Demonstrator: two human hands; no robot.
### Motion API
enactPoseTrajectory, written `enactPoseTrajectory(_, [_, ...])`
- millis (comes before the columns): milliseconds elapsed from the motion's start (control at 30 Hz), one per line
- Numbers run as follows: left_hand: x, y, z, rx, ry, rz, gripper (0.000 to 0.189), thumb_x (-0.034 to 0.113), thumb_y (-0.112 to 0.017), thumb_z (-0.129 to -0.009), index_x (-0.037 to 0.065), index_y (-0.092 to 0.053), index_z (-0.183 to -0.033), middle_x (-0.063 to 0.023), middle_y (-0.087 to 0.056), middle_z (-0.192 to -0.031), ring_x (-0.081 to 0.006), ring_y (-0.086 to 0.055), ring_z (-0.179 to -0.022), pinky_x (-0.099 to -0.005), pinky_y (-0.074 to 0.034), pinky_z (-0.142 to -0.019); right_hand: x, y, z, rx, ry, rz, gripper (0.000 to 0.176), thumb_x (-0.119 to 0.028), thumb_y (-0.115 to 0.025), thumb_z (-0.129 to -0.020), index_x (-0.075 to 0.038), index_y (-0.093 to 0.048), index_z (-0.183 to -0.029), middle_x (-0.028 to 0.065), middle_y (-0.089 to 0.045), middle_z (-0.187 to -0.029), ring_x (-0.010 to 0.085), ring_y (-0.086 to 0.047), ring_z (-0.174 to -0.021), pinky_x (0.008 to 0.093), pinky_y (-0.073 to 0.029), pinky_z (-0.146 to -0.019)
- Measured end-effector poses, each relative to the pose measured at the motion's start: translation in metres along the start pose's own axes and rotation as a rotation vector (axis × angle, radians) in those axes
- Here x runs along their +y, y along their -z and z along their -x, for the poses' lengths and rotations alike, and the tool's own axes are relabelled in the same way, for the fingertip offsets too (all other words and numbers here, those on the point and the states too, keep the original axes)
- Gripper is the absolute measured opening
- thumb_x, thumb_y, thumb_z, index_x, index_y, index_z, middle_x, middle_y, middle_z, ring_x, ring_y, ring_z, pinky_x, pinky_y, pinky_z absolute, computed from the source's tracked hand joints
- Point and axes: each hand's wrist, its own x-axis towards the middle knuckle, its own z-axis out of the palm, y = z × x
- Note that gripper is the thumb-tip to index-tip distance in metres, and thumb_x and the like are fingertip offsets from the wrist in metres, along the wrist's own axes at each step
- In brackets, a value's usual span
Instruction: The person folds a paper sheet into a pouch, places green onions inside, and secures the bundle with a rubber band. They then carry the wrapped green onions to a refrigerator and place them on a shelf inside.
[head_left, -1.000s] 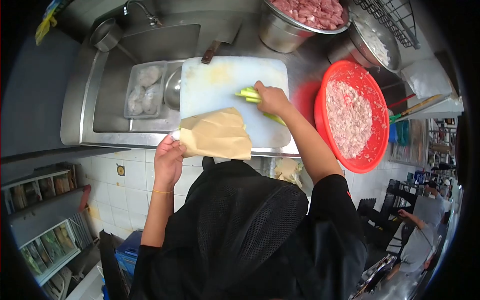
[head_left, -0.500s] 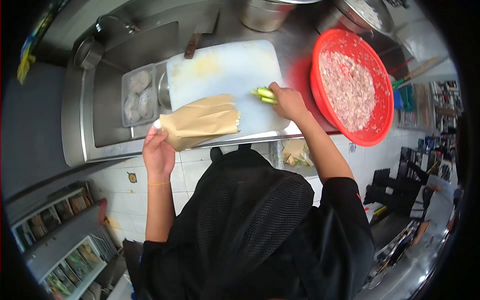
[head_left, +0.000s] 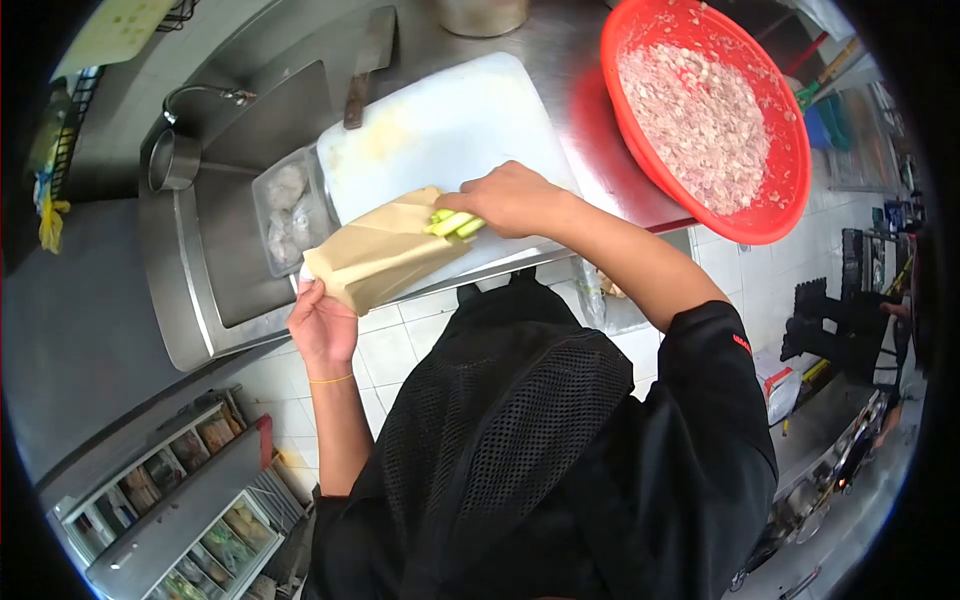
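My left hand [head_left: 326,325] pinches the lower left end of a brown paper bag [head_left: 372,252], which lies slanted over the near edge of a white cutting board [head_left: 455,120]. My right hand [head_left: 520,200] grips a small bunch of pale green vegetable stalks [head_left: 457,225]. The cut ends of the stalks lie at the bag's right-hand mouth, over the board. Whether more stalks fill the bag is hidden by the paper. Beyond the board's upper left corner rests a cleaver [head_left: 374,48] with a wooden handle.
A red basin [head_left: 793,215] of minced meat stands at the right of the steel counter. To the left, a clear plastic tub [head_left: 262,195] with wrapped pale lumps sits by the sink [head_left: 215,235]. A metal pot [head_left: 484,15] stands behind the board.
My right hand has moved left with the stalks, from the board's right side to the bag's mouth. The left hand still holds the bag. The head view has shifted and turned slightly.
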Motion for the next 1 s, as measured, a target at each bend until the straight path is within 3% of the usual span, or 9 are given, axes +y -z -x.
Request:
enactPoseTrajectory(333, [-0.004,-0.011,0.007,-0.058,-0.041,0.104,0.061,0.002,-0.049,-0.086,0.008,-0.028,-0.143,-0.0155,-0.049,-0.131,-0.0281,-0.048,-0.122,-0.0442,-0.036,-0.106,-0.002,0.014,0.023,-0.159,-0.136,0.153,0.055,-0.007,-0.053,-0.079,-0.029,-0.051,-0.130,0.0075,-0.066,-0.093,0.0277,-0.066,-0.080,0.0409,-0.051,-0.069])
enactPoseTrajectory(367, [-0.003,-0.014,0.008,-0.062,-0.040,0.107,0.061,0.002,-0.049,-0.086,0.008,-0.028,-0.143,-0.0155,-0.049,-0.131,-0.0281,-0.048,-0.122,-0.0442,-0.036,-0.106,-0.006,0.012,0.020,-0.087,-0.086,0.114,0.043,-0.007,-0.053,-0.077,-0.020,-0.059,-0.118,0.0093,-0.066,-0.093,0.0289,-0.065,-0.082,0.0424,-0.051,-0.070])
enactPoseTrajectory(500, [-0.001,-0.025,0.008,-0.114,-0.009,-0.160,0.073,-0.004,-0.056,-0.082,0.007,-0.020,-0.145,-0.0179,-0.054,-0.123,-0.0255,-0.054,-0.115,-0.0384,-0.041,-0.101,-0.007,0.007,-0.001,0.033,0.047,-0.062,0.028,-0.007,-0.057,-0.070,-0.009,-0.063,-0.097,0.0122,-0.064,-0.095,0.0346,-0.061,-0.085,0.0439,-0.049,-0.073])
enactPoseTrajectory(700, [-0.001,-0.043,0.005,-0.120,-0.095,-0.294,0.077,-0.007,-0.060,-0.080,0.005,-0.021,-0.145,-0.0173,-0.056,-0.120,-0.0247,-0.056,-0.112,-0.0365,-0.042,-0.099,-0.010,0.000,-0.036,-0.025,0.113,-0.131,0.022,-0.015,-0.062,-0.072,-0.008,-0.064,-0.092,0.0135,-0.066,-0.089,0.0361,-0.060,-0.085,0.0432,-0.049,-0.070])
enactPoseTrajectory(733, [0.000,-0.042,0.005,-0.134,-0.102,-0.317,0.075,-0.005,-0.058,-0.081,0.006,-0.020,-0.145,-0.0178,-0.057,-0.118,-0.0260,-0.056,-0.112,-0.0387,-0.042,-0.099,-0.009,-0.006,-0.042,-0.027,0.123,-0.129,0.022,-0.015,-0.062,-0.072,-0.008,-0.064,-0.092,0.0135,-0.066,-0.089,0.0361,-0.060,-0.085,0.0432,-0.049,-0.070])
enactPoseTrajectory(800, [0.003,-0.040,0.006,-0.123,-0.093,-0.294,0.073,-0.007,-0.059,-0.081,0.005,-0.024,-0.144,-0.0166,-0.058,-0.118,-0.0240,-0.057,-0.111,-0.0362,-0.043,-0.098,-0.006,-0.025,-0.056,0.202,0.303,-0.240,0.024,-0.021,-0.064,-0.074,-0.011,-0.066,-0.095,0.0142,-0.067,-0.089,0.0330,-0.062,-0.085,0.0406,-0.049,-0.074])
enactPoseTrajectory(833, [0.004,-0.040,0.007,-0.117,-0.071,-0.273,0.072,-0.008,-0.060,-0.080,0.005,-0.027,-0.143,-0.0155,-0.059,-0.117,-0.0219,-0.058,-0.109,-0.0338,-0.043,-0.098,-0.008,-0.032,-0.059,0.200,0.309,-0.241,0.024,-0.021,-0.064,-0.074,-0.011,-0.066,-0.095,0.0142,-0.067,-0.089,0.0330,-0.062,-0.085,0.0406,-0.049,-0.074])
enactPoseTrajectory(900, [0.007,-0.039,0.009,-0.119,-0.073,-0.264,0.071,-0.008,-0.059,-0.081,0.004,-0.027,-0.143,-0.0154,-0.060,-0.116,-0.0216,-0.058,-0.108,-0.0336,-0.043,-0.097,-0.016,-0.041,-0.064,0.164,0.286,-0.482,0.033,-0.030,-0.059,-0.084,-0.014,-0.063,-0.112,0.0118,-0.065,-0.110,0.0263,-0.061,-0.100,0.0358,-0.048,-0.085])
enactPoseTrajectory(1000, [0.007,-0.039,0.010,-0.125,-0.076,-0.269,0.069,-0.007,-0.059,-0.082,0.004,-0.028,-0.142,-0.0154,-0.061,-0.115,-0.0211,-0.059,-0.107,-0.0330,-0.044,-0.096,-0.038,-0.046,-0.078,0.026,0.275,-0.889,0.036,-0.032,-0.055,-0.087,-0.014,-0.060,-0.117,0.0104,-0.062,-0.117,0.0245,-0.059,-0.106,0.0344,-0.046,-0.089])
